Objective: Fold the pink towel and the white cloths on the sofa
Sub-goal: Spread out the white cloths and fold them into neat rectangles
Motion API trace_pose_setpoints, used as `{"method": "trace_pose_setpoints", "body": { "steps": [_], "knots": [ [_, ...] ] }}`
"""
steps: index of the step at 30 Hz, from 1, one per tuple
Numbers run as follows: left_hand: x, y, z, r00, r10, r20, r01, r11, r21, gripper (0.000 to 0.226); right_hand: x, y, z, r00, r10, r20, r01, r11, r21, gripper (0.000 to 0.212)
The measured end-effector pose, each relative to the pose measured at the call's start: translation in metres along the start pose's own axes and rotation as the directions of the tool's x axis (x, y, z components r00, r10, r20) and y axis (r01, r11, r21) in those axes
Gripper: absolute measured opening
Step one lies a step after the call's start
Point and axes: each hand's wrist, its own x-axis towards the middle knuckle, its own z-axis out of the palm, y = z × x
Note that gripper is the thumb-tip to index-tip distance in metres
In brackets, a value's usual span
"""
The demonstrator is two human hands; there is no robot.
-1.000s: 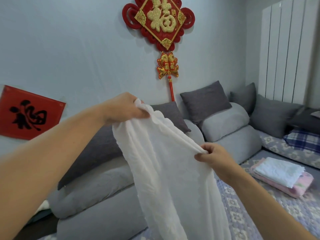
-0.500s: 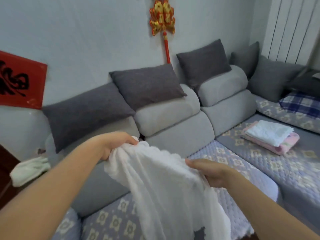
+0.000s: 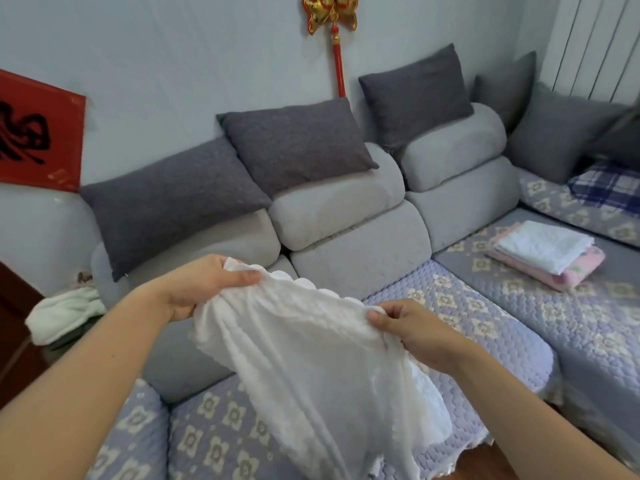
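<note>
Seen from a head camera, looking down over two bare forearms. Left hand [image 3: 204, 289] curled around one upper corner of a thin white cloth [image 3: 311, 362], thumb pinching the scalloped edge. Right hand [image 3: 412, 334] gripping the opposite corner, fingers bent tight into the fabric. Stretched between both hands, the top edge sagging slightly; below them, the rest hanging loose and rumpled, draping down in front of a sofa seat [image 3: 221, 420] covered in lilac quilting with a flower pattern. Uncertain whether the lower hem touches the seat.

Well beyond the right hand, farther along the sofa: a folded pink towel [image 3: 585, 268] lying flat, with a folded white cloth [image 3: 543, 247] stacked on top. Beyond both hands, grey back cushions and darker grey pillows [image 3: 294, 143]. Off past the left hand, a pale bundle [image 3: 65, 313] beside the sofa arm, too unclear to identify.

Judged step: opening out one white cloth, held by its two top corners, ready for a first fold. Pink towel and one cloth apparently done already. Next move likely calls for laying the cloth flat across the seat, or bringing both corners together, keeping the edges lined up so the limp fabric does not bunch.
</note>
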Motion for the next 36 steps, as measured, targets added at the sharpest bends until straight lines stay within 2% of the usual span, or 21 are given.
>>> {"method": "trace_pose_setpoints", "body": {
  "steps": [5,9,11,13,16,20,25,27,29,31,32,34,35,36],
  "knots": [
    [0.004,-0.009,0.003,0.992,0.046,-0.117,-0.048,0.999,-0.012,0.029,0.002,-0.003,0.004,0.999,0.025,-0.042,-0.024,0.999,0.033,0.028],
    [0.011,-0.018,0.005,0.977,0.121,-0.177,-0.115,0.992,0.043,0.02,0.005,-0.003,0.008,0.987,0.008,-0.162,-0.021,0.997,-0.079,0.019],
    [0.013,-0.022,0.009,0.975,0.139,-0.173,-0.134,0.99,0.041,0.016,0.007,-0.002,0.008,0.968,-0.015,-0.25,-0.022,0.989,-0.147,0.015],
    [0.013,-0.026,0.013,0.977,0.14,-0.159,-0.139,0.99,0.018,0.013,0.008,-0.001,0.007,0.96,-0.015,-0.278,-0.033,0.986,-0.166,0.014],
    [0.015,-0.031,0.016,0.983,0.11,-0.146,-0.114,0.993,-0.022,0.009,0.006,-0.001,0.005,0.96,-0.011,-0.279,-0.037,0.985,-0.168,0.022],
    [0.019,-0.037,0.016,0.991,0.052,-0.123,-0.061,0.996,-0.069,0.019,0.005,-0.002,0.001,0.957,0.0,-0.29,-0.049,0.986,-0.161,0.029],
    [0.025,-0.041,0.021,0.992,0.038,-0.122,-0.05,0.994,-0.099,0.013,0.006,0.001,-0.001,0.962,0.013,-0.274,-0.067,0.98,-0.186,0.039],
    [0.027,-0.04,0.024,0.993,0.015,-0.116,-0.029,0.992,-0.121,0.013,0.004,-0.002,0.002,0.966,0.004,-0.258,-0.055,0.979,-0.194,0.033],
    [0.032,-0.036,0.032,0.98,0.016,-0.196,-0.044,0.989,-0.141,0.003,0.003,-0.005,0.006,0.976,-0.008,-0.219,-0.039,0.977,-0.21,0.023],
    [0.036,-0.029,0.044,0.956,0.126,-0.263,-0.124,0.992,0.022,0.013,0.005,-0.008,0.011,0.979,-0.021,-0.203,-0.027,0.972,-0.235,0.02],
    [0.034,-0.022,0.052,0.954,0.197,-0.224,-0.165,0.974,0.154,0.018,0.006,-0.011,0.015,0.98,-0.027,-0.195,-0.02,0.972,-0.233,0.021],
    [0.026,-0.007,0.074,0.975,0.224,0.005,-0.201,0.865,0.461,0.041,0.01,-0.016,0.025,0.987,-0.049,-0.154,0.011,0.971,-0.239,0.019],
    [0.022,-0.002,0.087,0.977,0.175,0.123,-0.214,0.787,0.579,0.055,0.013,-0.018,0.03,0.989,-0.066,-0.131,0.03,0.964,-0.263,0.016],
    [0.021,0.0,0.099,0.97,0.124,0.208,-0.233,0.71,0.664,0.056,0.015,-0.022,0.035,0.99,-0.083,-0.114,0.047,0.955,-0.292,0.013]
  ]
}}
